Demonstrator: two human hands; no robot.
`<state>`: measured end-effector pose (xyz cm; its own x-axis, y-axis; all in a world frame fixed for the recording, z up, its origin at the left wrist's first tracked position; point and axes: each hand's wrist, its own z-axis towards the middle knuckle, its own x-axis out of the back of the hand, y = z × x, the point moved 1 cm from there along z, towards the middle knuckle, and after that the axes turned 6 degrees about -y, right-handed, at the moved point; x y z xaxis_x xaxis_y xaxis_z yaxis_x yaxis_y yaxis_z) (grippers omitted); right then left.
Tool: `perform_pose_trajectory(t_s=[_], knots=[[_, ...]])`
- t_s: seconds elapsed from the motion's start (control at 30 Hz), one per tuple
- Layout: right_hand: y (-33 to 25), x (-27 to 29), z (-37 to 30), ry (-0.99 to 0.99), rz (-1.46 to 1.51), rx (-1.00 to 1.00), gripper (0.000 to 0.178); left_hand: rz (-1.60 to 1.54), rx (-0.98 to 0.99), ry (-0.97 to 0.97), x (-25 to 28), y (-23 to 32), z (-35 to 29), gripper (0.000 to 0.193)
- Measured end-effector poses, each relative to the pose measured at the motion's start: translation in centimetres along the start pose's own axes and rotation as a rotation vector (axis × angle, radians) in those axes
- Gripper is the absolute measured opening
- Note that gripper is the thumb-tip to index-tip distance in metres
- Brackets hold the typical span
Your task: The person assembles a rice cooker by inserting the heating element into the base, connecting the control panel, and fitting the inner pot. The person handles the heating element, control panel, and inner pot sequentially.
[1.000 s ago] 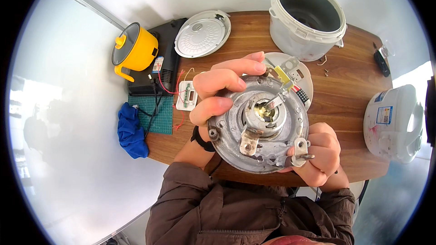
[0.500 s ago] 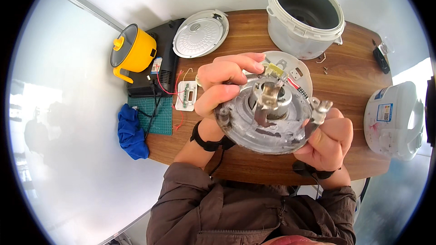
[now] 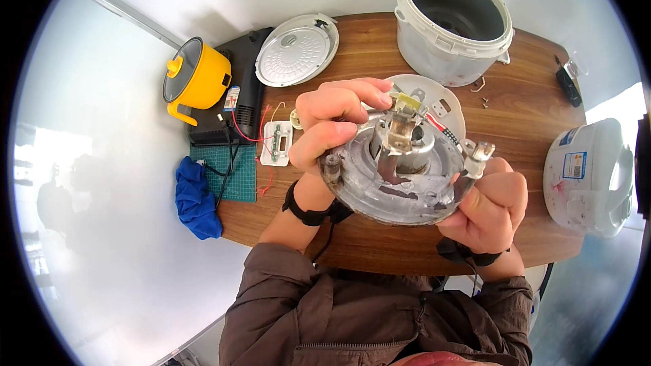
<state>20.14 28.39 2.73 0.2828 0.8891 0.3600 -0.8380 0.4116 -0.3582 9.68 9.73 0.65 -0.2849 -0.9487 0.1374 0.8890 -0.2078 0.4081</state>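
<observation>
I hold a round grey metal heating plate point(image 3: 400, 186) up over the table, its underside toward me. A metal bracket and a central cylinder stand on it, and red and white wires run off its upper right. My left hand point(image 3: 332, 125) grips its upper left rim, fingers curled over the bracket's top. My right hand point(image 3: 485, 207) clasps the lower right rim beside a white terminal block point(image 3: 478, 152).
On the wooden table point(image 3: 529, 105) stand a white cooker body point(image 3: 454, 24), a round metal lid point(image 3: 295, 51), a yellow pot point(image 3: 196, 81), a black device point(image 3: 247, 105), a green cutting mat point(image 3: 234, 173), a blue cloth point(image 3: 196, 200), a small circuit board point(image 3: 276, 142) and another white cooker point(image 3: 590, 169).
The heating plate has turned in my hands and tilted more edge-on. My right hand has risen from its lower rim to its right side. My left hand stays on top.
</observation>
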Motion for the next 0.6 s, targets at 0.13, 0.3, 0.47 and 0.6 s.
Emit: perform_pose_trajectory(t_s=[0.13,0.3,0.47,0.6], knots=[[-0.08,-0.17,0.03,-0.021,0.036,0.042,0.046,-0.031,-0.081,0.069,-0.52,-0.03,0.2,0.031],[-0.19,-0.31,0.08,-0.02,0.022,0.052,0.044,-0.034,-0.055,0.069,-0.34,-0.33,-0.13,0.031],[-0.26,-0.27,0.11,-0.02,0.006,0.044,0.045,-0.029,-0.044,0.068,-0.3,-0.5,-0.29,0.031],[-0.28,-0.36,0.11,-0.019,0.018,0.038,0.045,-0.028,-0.037,0.066,-0.19,-0.6,-0.45,0.031]])
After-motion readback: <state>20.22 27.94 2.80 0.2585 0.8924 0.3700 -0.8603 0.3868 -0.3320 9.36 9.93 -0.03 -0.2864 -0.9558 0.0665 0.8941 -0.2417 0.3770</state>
